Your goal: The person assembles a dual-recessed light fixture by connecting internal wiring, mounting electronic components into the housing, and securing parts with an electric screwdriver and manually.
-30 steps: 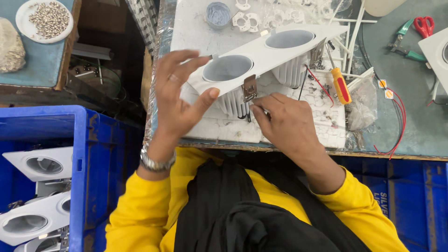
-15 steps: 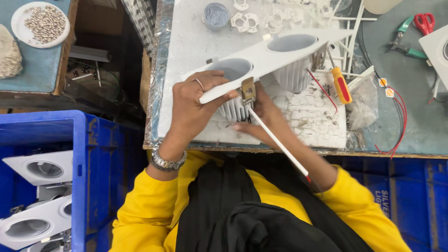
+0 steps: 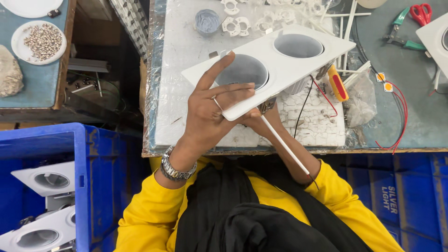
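Grip of the left hand (image 3: 212, 114) is closed on the near end of the white twin-hole fixture plate (image 3: 270, 65), thumb under the edge, fingers spread over the top, index finger at the rim of the nearer opening. The plate is held tilted just above the white foam pad (image 3: 312, 116) on the desk (image 3: 410, 107). The right hand (image 3: 261, 122) is mostly hidden beneath the plate; its grip appears closed near a metal spring clip (image 3: 267, 105) at the plate's underside, and a white sleeved wire (image 3: 285, 147) runs from there back over the forearm.

Judgement: the step in hand is fitting or wiring on the underside. Any further move calls for keeping the plate steady and the wire slack.

Surroundings: an orange-handled screwdriver (image 3: 337, 83) lies just beside the far end of the plate, red wire (image 3: 401, 116) loops to the right, white plastic rings (image 3: 237, 24) lie beyond. Blue crate (image 3: 86, 154) at left holds similar fixtures. Loose wires near the pad could snag.
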